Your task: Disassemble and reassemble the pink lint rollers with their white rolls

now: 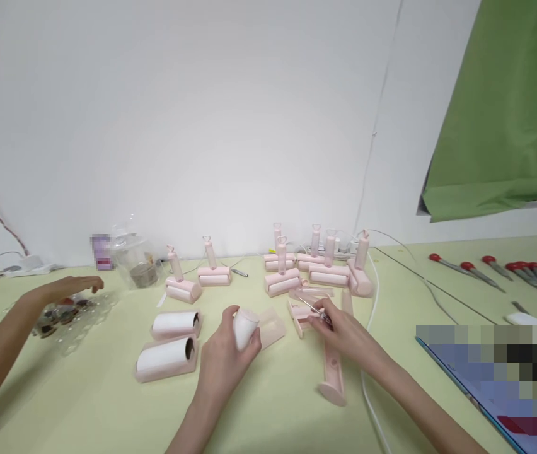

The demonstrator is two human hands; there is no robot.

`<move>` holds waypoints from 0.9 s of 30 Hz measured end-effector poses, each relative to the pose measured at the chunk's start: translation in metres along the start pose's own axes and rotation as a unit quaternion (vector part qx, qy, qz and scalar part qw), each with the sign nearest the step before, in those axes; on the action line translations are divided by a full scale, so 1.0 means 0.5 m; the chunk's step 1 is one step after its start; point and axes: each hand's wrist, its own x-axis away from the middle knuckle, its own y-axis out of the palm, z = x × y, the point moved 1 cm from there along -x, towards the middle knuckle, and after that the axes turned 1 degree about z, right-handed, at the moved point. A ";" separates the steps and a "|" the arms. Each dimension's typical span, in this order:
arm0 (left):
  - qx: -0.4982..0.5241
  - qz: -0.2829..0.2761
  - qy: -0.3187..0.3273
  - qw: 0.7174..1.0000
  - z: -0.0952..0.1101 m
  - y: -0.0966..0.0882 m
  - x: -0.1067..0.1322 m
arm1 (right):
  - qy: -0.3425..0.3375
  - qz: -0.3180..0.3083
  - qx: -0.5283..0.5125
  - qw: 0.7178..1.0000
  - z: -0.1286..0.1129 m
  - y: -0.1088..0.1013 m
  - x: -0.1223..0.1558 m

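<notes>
Nearest, a pale pink plastic roller handle [332,375] lies flat on the yellow-green tabletop [273,416] by the right wrist, within easy reach. The left hand [225,359] curls closed round a white sticky-paper roll [246,329], lifting it clear. The right hand [344,334] pinches a thin metal tool [313,310] (a screwdriver, perhaps) against a pink roller frame [299,318]. Behind, assembled pink lint rollers [280,280] stand parked out of the way. Far left, another person's hand [67,288] hovers over a clear plastic tray [74,321].
</notes>
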 end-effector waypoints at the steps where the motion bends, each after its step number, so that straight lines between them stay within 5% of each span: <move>1: -0.043 0.007 0.021 0.999 -0.005 -0.003 -0.003 | -0.026 -0.006 -0.045 0.999 -0.013 0.006 0.005; 5: -0.098 0.006 0.061 0.993 -0.021 0.001 -0.007 | -0.094 -0.034 -0.149 0.984 -0.063 0.031 0.034; 13: -0.062 -0.008 0.053 0.997 -0.021 0.002 -0.008 | -0.148 -0.018 -0.126 0.981 -0.081 0.045 0.053; 23: -0.091 -0.061 0.021 0.994 -0.013 0.003 -0.005 | -0.067 0.015 -0.085 0.994 -0.048 0.038 0.029; 27: -0.083 -0.057 -0.013 0.995 -0.014 0.008 -0.017 | -0.065 0.081 -0.212 0.972 -0.042 0.012 0.007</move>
